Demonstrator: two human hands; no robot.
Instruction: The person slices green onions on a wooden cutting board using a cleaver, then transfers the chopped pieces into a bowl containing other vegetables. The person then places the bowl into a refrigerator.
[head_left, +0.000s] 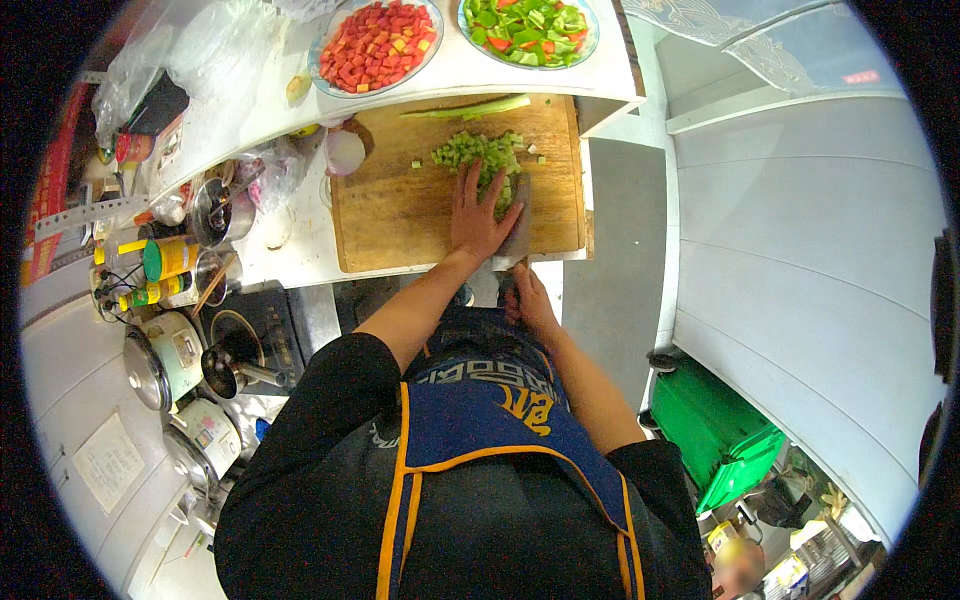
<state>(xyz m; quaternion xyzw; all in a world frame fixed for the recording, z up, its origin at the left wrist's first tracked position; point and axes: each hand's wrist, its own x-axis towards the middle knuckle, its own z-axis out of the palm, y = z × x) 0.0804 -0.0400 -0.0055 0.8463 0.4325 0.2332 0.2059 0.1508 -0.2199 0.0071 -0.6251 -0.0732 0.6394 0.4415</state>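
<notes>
My left hand (484, 221) lies palm down with fingers spread over a pile of diced green vegetable (480, 152) on the wooden cutting board (397, 217). Its thumb side is against or just above the broad blade of a kitchen cleaver (517, 240). My right hand (531, 300) is closed around the cleaver's handle at the board's near edge. The blade lies along the right side of the pile, partly covered by my left hand. A long strip of green vegetable (469, 109) rests near the far edge of the board. A few loose dice lie around the pile.
Beyond the board, a raised white shelf (281, 120) holds a plate of red dice (379, 49) and a plate of cut green and red peppers (529, 34). Left are a peeled onion (345, 153), jars, an induction cooker (277, 330) and rice cookers (161, 360). A green bin (712, 427) stands right.
</notes>
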